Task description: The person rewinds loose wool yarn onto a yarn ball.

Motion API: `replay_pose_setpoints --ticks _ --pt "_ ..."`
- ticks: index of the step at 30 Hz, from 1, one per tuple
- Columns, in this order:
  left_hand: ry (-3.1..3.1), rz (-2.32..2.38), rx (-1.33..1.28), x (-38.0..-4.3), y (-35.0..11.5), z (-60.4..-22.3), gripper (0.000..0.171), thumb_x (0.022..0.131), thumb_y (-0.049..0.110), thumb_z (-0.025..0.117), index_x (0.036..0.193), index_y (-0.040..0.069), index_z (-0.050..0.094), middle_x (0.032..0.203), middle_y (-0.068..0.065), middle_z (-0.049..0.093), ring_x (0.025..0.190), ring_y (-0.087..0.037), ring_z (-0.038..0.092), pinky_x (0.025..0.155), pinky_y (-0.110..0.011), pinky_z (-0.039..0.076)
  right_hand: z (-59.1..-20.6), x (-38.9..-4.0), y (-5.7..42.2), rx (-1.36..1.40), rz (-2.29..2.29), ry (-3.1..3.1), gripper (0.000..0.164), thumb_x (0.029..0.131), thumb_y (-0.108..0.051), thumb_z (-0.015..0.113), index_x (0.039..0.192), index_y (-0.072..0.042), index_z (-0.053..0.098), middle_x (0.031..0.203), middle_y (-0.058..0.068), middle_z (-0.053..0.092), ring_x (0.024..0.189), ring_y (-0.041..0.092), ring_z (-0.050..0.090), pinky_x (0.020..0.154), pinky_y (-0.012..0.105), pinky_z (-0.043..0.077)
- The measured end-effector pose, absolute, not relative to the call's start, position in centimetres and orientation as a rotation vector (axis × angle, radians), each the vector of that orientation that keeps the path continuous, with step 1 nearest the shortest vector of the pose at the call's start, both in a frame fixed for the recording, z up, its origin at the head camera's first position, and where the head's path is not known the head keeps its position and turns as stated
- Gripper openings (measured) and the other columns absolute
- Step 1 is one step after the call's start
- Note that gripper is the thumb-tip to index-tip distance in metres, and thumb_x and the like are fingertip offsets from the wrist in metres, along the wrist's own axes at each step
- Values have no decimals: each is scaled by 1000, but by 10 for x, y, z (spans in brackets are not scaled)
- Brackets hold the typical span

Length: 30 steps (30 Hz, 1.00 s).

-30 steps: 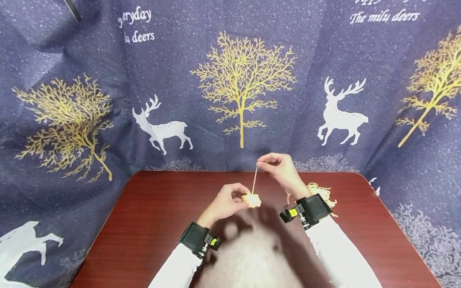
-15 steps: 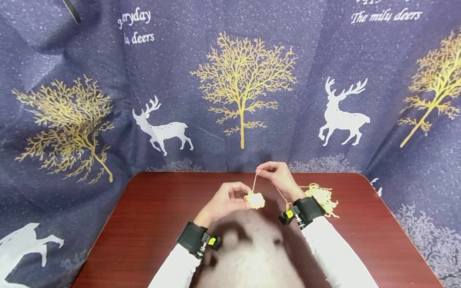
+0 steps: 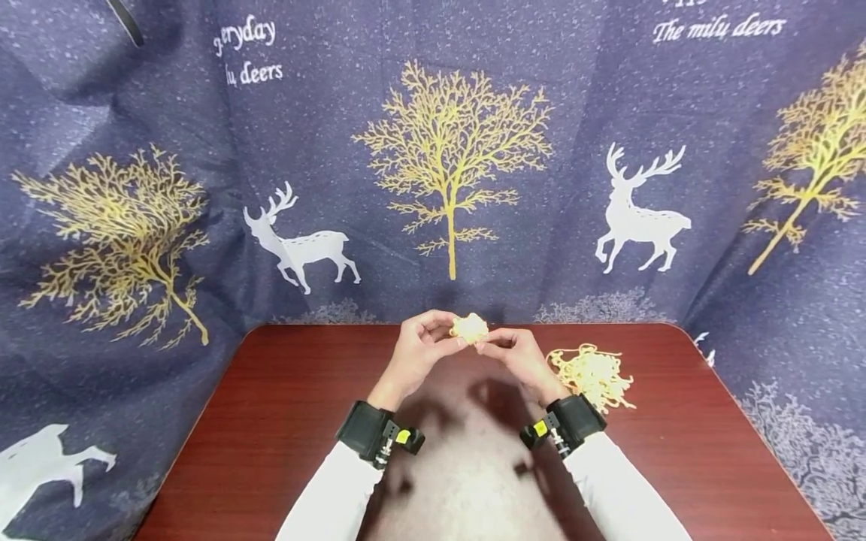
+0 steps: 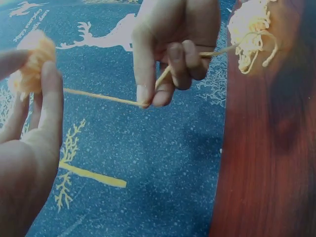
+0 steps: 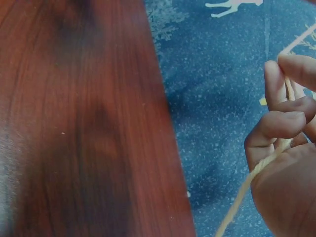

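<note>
A small ball of pale yellow yarn (image 3: 470, 328) is pinched by my left hand (image 3: 415, 353) above the table's far part. My right hand (image 3: 526, 362) is close beside it on the right. In the left wrist view, a taut yarn strand (image 4: 103, 96) runs from the ball to the right thumb and fingertip, which pinch it. From there the yarn passes through the curled fingers toward a loose yarn pile (image 4: 249, 34). The right wrist view shows the strand (image 5: 242, 192) trailing down from the palm. The ball's left side is partly covered by fingers.
The loose tangle of yarn (image 3: 591, 376) lies on the red-brown table (image 3: 284, 421), right of the right wrist. A dark blue cloth (image 3: 514, 263) with deer and trees hangs behind the table's far edge. Both wrists wear black camera bands.
My left hand has raised the ball away from me. My right hand has come down and closer to it, shortening the strand between them. More of the loose yarn pile shows now.
</note>
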<state>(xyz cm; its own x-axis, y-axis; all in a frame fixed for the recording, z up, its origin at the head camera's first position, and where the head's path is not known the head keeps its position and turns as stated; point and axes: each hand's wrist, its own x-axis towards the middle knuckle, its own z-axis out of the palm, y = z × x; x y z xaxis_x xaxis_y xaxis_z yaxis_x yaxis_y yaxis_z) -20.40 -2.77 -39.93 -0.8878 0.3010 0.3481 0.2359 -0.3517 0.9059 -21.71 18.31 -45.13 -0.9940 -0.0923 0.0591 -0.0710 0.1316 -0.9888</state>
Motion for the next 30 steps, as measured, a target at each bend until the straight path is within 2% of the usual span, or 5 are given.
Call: replay_pose_setpoints --ticks 5,12,20,26,30 --pt "1771 2585 560 -214 -21 -398 29 78 -19 70 106 -13 64 97 -2 70 88 -13 68 81 -25 59 -449 -205 179 -230 -2036 2369 17 85 -9 79 100 1 76 92 9 74 88 19 67 80 28 55" --pt "1884 2629 392 -227 -13 -404 30 78 -16 73 106 -15 64 96 -6 70 86 -13 67 80 -25 59 -439 -190 178 -409 -1931 2472 15 85 -10 79 98 -1 76 90 7 76 80 16 68 73 28 56" --pt "2210 2414 366 -234 -13 -417 28 79 -9 77 105 -11 67 99 -18 70 84 -14 66 77 -21 58 -419 -181 174 -554 -1865 2556 12 85 -8 80 95 -3 77 88 7 75 73 14 67 65 24 56" --pt "2318 2210 425 -231 -16 -426 28 77 -5 79 103 -8 70 95 -18 71 85 -22 70 73 -23 58 -401 -183 176 -604 -1847 2618 10 85 -7 80 95 -6 77 88 5 75 70 16 66 62 23 55" --pt "2342 2065 469 -228 -18 -432 29 77 -3 80 104 -6 70 97 -16 71 88 -25 70 76 -26 59 -393 -186 178 -609 -1881 2605 11 86 -6 79 95 -2 76 87 9 75 70 18 68 63 25 56"
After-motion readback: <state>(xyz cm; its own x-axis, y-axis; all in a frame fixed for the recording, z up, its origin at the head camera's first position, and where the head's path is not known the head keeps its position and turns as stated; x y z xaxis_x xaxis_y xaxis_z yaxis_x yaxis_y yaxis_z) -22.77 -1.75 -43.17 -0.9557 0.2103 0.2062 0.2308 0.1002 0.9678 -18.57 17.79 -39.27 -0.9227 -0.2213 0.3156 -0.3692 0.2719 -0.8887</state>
